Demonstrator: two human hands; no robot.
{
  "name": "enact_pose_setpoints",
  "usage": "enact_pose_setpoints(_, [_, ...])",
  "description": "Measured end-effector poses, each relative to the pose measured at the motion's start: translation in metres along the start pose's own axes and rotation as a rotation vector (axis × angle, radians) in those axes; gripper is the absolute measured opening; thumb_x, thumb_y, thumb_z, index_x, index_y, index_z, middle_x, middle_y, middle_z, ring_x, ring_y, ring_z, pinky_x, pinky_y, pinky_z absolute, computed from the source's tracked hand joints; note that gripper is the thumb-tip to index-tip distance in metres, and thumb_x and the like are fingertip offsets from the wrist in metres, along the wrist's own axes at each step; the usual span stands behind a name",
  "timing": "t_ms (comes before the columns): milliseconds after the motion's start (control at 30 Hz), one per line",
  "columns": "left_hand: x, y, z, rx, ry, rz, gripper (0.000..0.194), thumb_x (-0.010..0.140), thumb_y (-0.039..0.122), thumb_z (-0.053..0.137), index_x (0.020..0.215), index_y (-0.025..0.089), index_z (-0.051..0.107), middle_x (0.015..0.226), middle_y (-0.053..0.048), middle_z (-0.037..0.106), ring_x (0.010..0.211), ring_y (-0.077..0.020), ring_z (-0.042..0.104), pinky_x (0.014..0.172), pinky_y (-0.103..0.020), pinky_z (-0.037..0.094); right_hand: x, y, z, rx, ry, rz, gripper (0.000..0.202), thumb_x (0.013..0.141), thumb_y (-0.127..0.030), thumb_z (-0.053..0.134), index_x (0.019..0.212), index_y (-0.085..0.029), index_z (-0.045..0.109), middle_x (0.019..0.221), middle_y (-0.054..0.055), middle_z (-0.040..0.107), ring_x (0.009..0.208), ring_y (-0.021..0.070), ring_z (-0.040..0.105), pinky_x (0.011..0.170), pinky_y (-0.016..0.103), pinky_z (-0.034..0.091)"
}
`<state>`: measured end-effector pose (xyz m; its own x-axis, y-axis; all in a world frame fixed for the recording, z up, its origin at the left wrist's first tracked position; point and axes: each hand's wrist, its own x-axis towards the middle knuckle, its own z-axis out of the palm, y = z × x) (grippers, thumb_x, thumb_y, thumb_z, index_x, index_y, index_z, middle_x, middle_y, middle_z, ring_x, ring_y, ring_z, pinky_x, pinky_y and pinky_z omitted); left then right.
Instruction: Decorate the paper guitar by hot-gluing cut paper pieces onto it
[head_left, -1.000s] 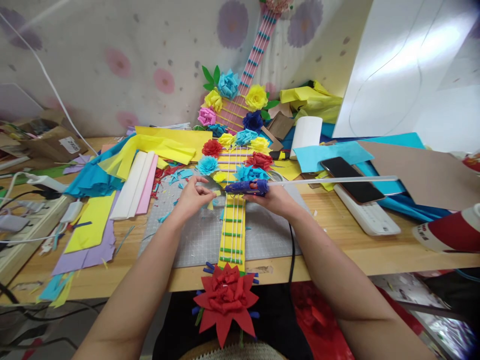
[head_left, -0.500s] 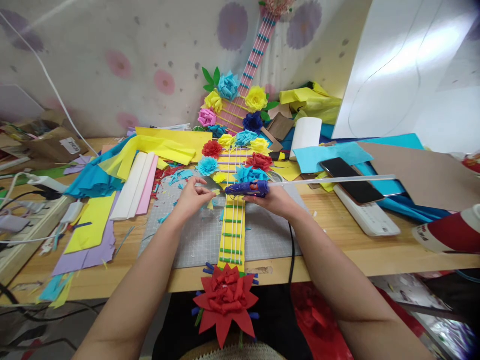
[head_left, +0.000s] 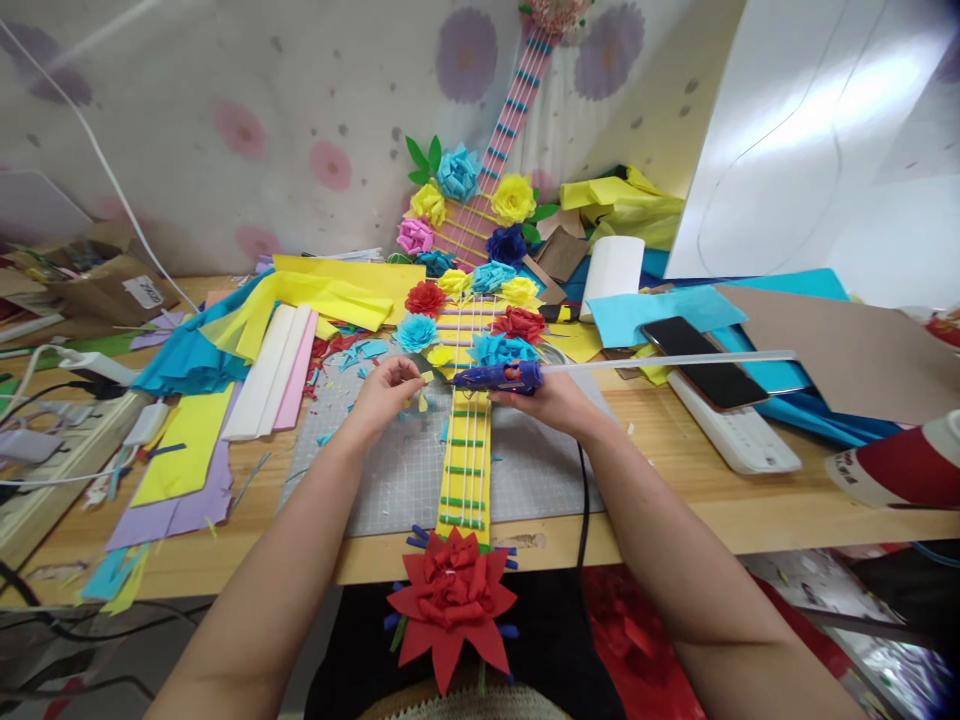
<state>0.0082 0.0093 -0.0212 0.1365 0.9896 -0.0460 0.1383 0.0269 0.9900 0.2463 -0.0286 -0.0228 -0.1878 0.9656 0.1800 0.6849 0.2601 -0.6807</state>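
Your left hand (head_left: pixel 386 395) covers part of the yellow scrap (head_left: pixel 423 402), too small for you to make out its shape, and the handle of the glue gun (head_left: pixel 499 377) is lost in your right hand (head_left: pixel 551 400). You can't see all of the pink paper guitar (head_left: pixel 514 110) or the red-and-white cup (head_left: pixel 896 462), cut by the top and right edges, and the box label (head_left: pixel 143 291) is too blurred to read.
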Motion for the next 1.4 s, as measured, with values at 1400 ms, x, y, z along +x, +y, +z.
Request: enact_pose_setpoints(1400, [0.007, 0.006, 0.028, 0.861, 0.173, 0.427, 0.032, 0.074, 0.024, 0.062, 0.106, 0.022, 0.057, 0.083, -0.004, 0.068, 0.090, -0.0235, 0.060, 0.068, -0.028, 0.038, 0.003, 0.010, -0.016, 0.453, 0.479, 0.075, 0.040, 0.069, -0.054, 0.067, 0.087, -0.018, 0.069, 0.075, 0.006, 0.068, 0.078, 0.0236, 0.065, 0.063, 0.035, 0.054])
